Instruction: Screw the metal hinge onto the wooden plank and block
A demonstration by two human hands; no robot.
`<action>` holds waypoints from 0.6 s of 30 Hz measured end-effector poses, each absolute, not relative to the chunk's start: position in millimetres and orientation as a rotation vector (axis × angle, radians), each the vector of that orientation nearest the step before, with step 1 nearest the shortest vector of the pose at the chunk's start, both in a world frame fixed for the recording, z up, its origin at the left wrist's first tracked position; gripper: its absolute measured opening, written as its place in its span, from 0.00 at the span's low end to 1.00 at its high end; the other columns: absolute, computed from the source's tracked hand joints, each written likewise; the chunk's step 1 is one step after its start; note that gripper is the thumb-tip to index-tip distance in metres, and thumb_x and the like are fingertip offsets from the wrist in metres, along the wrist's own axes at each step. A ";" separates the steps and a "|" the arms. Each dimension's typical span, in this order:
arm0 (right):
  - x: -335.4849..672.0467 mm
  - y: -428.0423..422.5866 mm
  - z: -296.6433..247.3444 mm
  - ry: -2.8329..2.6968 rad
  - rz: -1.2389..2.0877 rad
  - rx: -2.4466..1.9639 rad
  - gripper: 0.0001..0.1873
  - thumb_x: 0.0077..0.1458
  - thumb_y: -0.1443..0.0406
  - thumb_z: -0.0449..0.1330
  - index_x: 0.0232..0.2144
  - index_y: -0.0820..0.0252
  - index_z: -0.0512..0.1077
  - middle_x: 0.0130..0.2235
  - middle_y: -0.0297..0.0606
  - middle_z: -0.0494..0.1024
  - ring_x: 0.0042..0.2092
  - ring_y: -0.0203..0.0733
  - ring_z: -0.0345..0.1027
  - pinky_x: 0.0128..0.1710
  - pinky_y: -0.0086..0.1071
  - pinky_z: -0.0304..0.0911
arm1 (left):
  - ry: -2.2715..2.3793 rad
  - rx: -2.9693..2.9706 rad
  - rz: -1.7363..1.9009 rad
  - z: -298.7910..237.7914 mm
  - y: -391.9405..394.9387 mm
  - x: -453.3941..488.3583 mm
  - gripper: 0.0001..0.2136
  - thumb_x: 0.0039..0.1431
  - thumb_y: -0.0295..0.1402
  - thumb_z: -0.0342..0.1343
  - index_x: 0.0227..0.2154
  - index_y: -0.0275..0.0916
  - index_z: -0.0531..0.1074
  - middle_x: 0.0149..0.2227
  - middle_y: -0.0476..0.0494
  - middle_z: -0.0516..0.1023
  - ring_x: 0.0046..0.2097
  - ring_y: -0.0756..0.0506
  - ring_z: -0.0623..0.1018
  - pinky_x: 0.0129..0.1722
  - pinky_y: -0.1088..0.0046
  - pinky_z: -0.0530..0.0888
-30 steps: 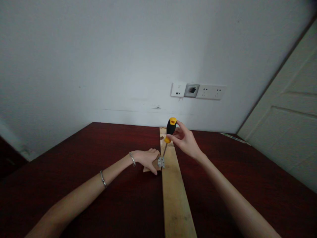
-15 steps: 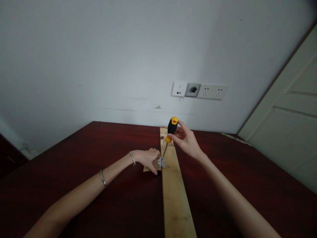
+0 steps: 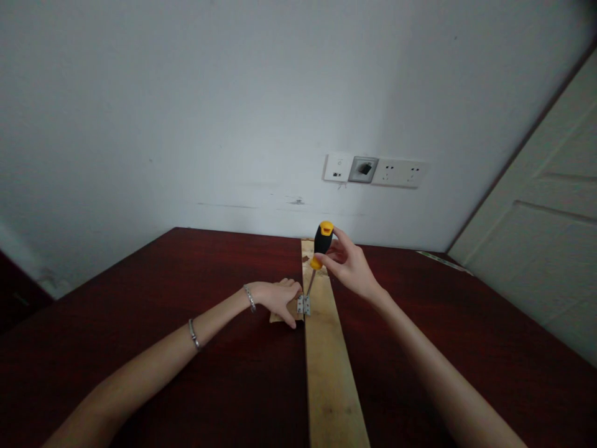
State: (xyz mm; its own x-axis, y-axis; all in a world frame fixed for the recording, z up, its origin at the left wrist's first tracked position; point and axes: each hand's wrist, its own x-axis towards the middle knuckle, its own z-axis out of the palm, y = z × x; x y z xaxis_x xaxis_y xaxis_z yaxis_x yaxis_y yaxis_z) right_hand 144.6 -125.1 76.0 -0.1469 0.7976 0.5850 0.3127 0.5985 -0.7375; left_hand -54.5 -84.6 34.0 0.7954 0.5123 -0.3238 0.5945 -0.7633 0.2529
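In the head view, my left hand (image 3: 278, 298) lies on the small wood piece (image 3: 291, 307), thumb spread from the other fingers. My right thumb and fingers pinch the handle of the screwdriver (image 3: 323, 239), its tip at the far end of the hinge (image 3: 303, 304), which spans that piece and the long board (image 3: 329, 367) on the table (image 3: 224, 379). Since half a second ago, the handle has shifted slightly left; my left hand hasn't moved.

The right hand (image 3: 347, 264) gripped one screwdriver (image 3: 323, 241), above one hinge (image 3: 303, 304) and one plank (image 3: 329, 354). Under the left hand (image 3: 280, 298) lay one short board (image 3: 292, 307); behind that hand, two bracelets (image 3: 194, 335).
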 end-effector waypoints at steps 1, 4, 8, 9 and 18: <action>144.6 -125.4 76.5 -1.726 0.546 -0.922 0.35 0.52 0.58 0.61 0.59 0.57 0.56 0.37 0.38 0.75 0.34 0.41 0.72 0.34 0.38 0.71 | 0.843 2.643 -0.336 33.7 -84.5 -54.3 0.34 0.41 0.51 0.62 0.47 0.34 0.60 0.49 0.35 0.64 0.52 0.36 0.64 0.51 0.62 0.65; 145.0 -126.6 78.5 -1.742 0.512 -0.940 0.35 0.52 0.59 0.61 0.59 0.58 0.56 0.38 0.39 0.75 0.34 0.42 0.72 0.35 0.38 0.71 | 0.837 2.647 -0.342 31.8 -83.4 -54.4 0.35 0.41 0.51 0.62 0.47 0.34 0.60 0.49 0.35 0.64 0.52 0.36 0.64 0.51 0.62 0.65; 145.7 -128.1 81.1 -1.771 0.471 -0.958 0.32 0.53 0.61 0.59 0.59 0.58 0.58 0.39 0.40 0.75 0.36 0.43 0.72 0.36 0.38 0.70 | 0.833 2.647 -0.331 29.5 -81.8 -55.0 0.35 0.40 0.52 0.62 0.47 0.35 0.60 0.49 0.35 0.64 0.52 0.35 0.64 0.51 0.62 0.65; 145.8 -128.4 81.6 -1.779 0.476 -0.955 0.32 0.54 0.61 0.59 0.60 0.58 0.58 0.40 0.41 0.75 0.37 0.43 0.72 0.37 0.38 0.70 | 0.832 2.648 -0.331 29.3 -81.6 -55.2 0.35 0.40 0.52 0.62 0.47 0.35 0.60 0.49 0.35 0.64 0.52 0.36 0.64 0.51 0.62 0.65; 148.2 -127.2 80.9 -1.799 0.577 -0.910 0.32 0.56 0.62 0.55 0.62 0.58 0.53 0.44 0.43 0.75 0.41 0.45 0.72 0.41 0.40 0.69 | 0.821 2.642 -0.320 29.6 -80.6 -56.4 0.36 0.39 0.53 0.62 0.47 0.35 0.60 0.49 0.35 0.64 0.51 0.36 0.65 0.50 0.62 0.65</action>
State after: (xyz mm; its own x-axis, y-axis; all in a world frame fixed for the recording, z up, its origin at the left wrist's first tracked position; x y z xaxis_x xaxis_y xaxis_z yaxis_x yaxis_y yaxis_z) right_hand 148.2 -127.2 80.9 -0.2196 0.7974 0.5621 0.3213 0.6032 -0.7301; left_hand -56.4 -80.6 29.6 0.8063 0.5014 -0.3137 0.5815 -0.7690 0.2656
